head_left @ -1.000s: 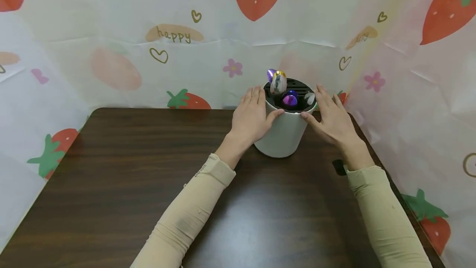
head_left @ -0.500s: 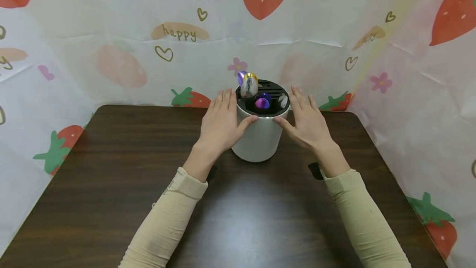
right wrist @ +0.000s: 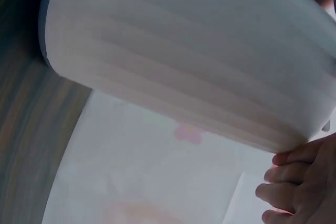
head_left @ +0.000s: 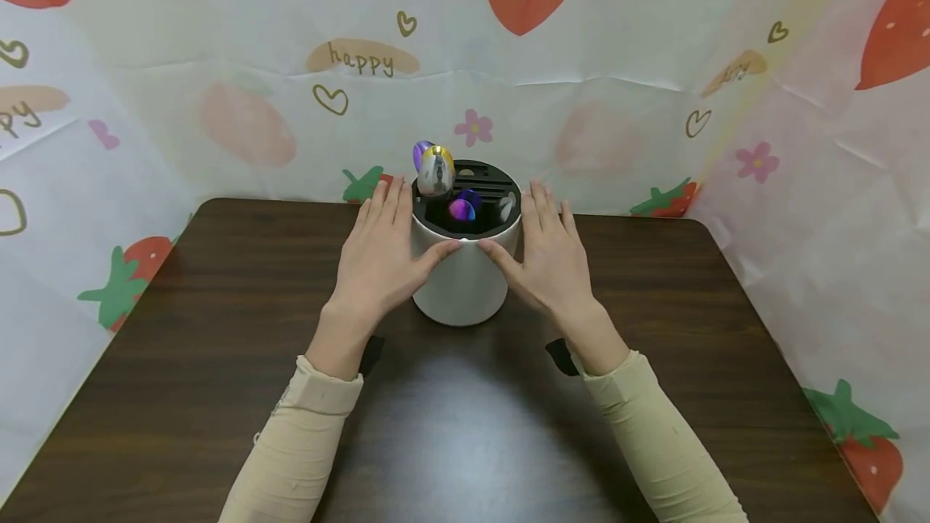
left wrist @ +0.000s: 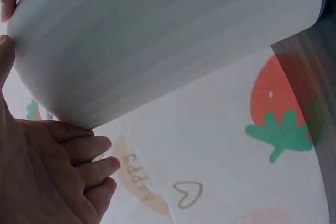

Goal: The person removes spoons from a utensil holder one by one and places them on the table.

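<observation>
A white cylindrical utensil holder with a black slotted top stands upright on the table. Out of its top poke utensils with rounded ends: a silver-and-gold one, a purple one behind it, and a shiny purple-blue one lower down. My left hand lies along the holder's left side, fingers straight, thumb at the front rim. Mirroring it on the right, my right hand has its thumb at the rim too. Both wrist views show fingertips at the upper end of the white wall.
The dark wood table reaches back to a hanging cloth printed with strawberries, hearts and "happy". That cloth also runs along both sides. Small black pieces show at the wrists.
The utensil holder has slid left across the table and slightly nearer, with both hands staying against its sides. The head view has shifted a little to the left.
</observation>
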{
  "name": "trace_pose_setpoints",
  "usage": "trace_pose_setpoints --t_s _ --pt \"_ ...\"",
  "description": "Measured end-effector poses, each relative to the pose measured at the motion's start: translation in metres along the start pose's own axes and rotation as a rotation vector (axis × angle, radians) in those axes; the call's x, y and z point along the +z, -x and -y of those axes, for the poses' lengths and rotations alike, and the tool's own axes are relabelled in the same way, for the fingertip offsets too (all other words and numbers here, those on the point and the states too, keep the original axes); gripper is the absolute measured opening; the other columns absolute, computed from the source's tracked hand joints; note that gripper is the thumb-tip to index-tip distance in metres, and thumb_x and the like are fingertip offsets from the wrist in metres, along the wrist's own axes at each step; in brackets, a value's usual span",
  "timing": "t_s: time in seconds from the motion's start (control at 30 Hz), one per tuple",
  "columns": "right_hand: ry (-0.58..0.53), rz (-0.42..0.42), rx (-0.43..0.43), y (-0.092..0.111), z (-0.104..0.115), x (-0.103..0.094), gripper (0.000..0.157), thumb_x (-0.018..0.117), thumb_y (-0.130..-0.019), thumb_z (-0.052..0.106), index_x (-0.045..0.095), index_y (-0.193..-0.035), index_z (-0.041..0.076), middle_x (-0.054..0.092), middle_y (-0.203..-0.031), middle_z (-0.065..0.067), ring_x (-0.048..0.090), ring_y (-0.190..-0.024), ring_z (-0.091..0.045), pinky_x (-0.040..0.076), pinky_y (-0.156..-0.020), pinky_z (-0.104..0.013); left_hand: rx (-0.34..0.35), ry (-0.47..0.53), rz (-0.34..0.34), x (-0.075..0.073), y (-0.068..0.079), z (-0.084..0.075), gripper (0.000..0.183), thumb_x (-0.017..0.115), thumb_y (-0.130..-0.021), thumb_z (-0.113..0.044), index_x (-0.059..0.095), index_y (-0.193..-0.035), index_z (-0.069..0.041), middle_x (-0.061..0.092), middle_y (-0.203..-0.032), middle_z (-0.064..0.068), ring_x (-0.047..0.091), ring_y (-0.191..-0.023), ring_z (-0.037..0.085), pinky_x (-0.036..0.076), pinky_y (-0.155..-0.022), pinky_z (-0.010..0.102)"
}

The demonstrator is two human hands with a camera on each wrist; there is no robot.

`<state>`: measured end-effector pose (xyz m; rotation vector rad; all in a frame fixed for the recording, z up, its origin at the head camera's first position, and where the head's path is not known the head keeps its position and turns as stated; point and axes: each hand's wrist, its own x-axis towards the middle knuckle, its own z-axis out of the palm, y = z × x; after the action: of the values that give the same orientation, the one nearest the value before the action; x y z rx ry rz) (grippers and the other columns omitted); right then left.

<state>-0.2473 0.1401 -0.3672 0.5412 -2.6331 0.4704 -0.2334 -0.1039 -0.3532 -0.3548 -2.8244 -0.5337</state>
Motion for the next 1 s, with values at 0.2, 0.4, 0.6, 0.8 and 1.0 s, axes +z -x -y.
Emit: trace_pose_setpoints --t_s 0.2,0.4,0.6,0.8,1.0 --pt "-0.032 -0.01 0.017 0.0 0.01 0.005 0.117 0.013 -0.093 0.087 0.033 -0.159 -0.007 0.023 -0.17 -0.021 0.024 -0.158 -0.033 0.005 -0.13 -0.048 0.029 -0.028 -0.072 -0.002 0.003 0.007 0.107 0.046 -0.097 -0.077 0.019 -0.165 0.0 0.015 -0.173 0.014 0.003 -0.161 0.029 0.003 -0.131 0.044" --pt "-0.129 -0.008 0.059 0.003 0.006 0.005 0.11 0.019 -0.096 0.085 0.028 -0.162 -0.002 0.02 -0.172 -0.014 0.019 -0.159 -0.028 0.001 -0.13 -0.047 0.043 -0.016 -0.099 0.002 0.001 0.006 0.106 0.046 -0.097 -0.077 0.021 -0.164 0.002 0.015 -0.172 0.015 0.004 -0.161 0.03 0.003 -0.131 0.044" --pt "-0.408 -0.227 0.046 0.004 0.003 0.005 0.07 0.056 -0.106 0.048 0.043 -0.157 0.003 0.043 -0.162 -0.013 0.04 -0.15 -0.029 0.03 -0.125 -0.05 0.031 0.006 -0.11 0.006 0.003 0.006 0.106 0.046 -0.097 -0.077 0.02 -0.164 0.001 0.014 -0.173 0.015 0.004 -0.161 0.029 0.002 -0.131 0.044" --pt "-0.557 -0.484 -0.056 -0.001 0.008 0.005 0.038 0.075 -0.097 0.014 0.068 -0.13 -0.003 0.068 -0.127 -0.018 0.063 -0.122 -0.031 0.05 -0.107 -0.047 0.028 0.034 -0.12 0.008 0.007 0.008 0.106 0.046 -0.097 -0.076 0.018 -0.165 0.0 0.011 -0.173 0.012 0.003 -0.161 0.027 0.002 -0.131 0.044" --pt "-0.561 -0.509 -0.04 -0.004 0.017 0.007 0.027 0.078 -0.095 0.014 0.076 -0.117 -0.002 0.07 -0.113 -0.017 0.063 -0.111 -0.032 0.05 -0.097 -0.044 0.04 0.039 -0.147 0.009 0.009 0.009 0.104 0.05 -0.098 -0.074 0.021 -0.164 0.002 0.017 -0.172 0.016 0.004 -0.161 0.028 0.003 -0.131 0.044"
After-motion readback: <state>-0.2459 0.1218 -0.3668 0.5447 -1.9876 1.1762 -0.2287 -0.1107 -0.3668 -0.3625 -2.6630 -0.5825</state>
